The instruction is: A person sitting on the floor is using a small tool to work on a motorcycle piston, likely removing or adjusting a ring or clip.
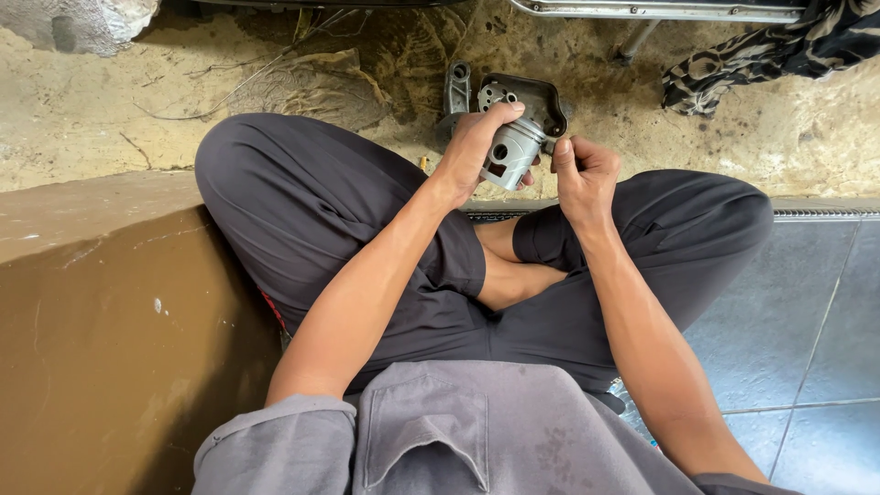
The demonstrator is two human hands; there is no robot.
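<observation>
I sit cross-legged in dark trousers. My left hand (pixel 477 147) grips a grey metal piston (pixel 511 154), a short ringed cylinder with a round side hole, held above my knees. My right hand (pixel 579 172) is at the piston's right side, its fingertips pinched together against the piston's edge; whatever small part they pinch is hidden. Just beyond the piston lies a dark metal engine part (pixel 532 92) on the ground.
A brown step or wall face (pixel 110 348) fills the left. Grey floor tiles (pixel 807 312) lie at the right, with a metal strip (pixel 825 213) along their edge. Sandy dirt ground (pixel 82 110) lies ahead, with a patterned cloth (pixel 770 55) and a metal frame (pixel 660 11) at the top right.
</observation>
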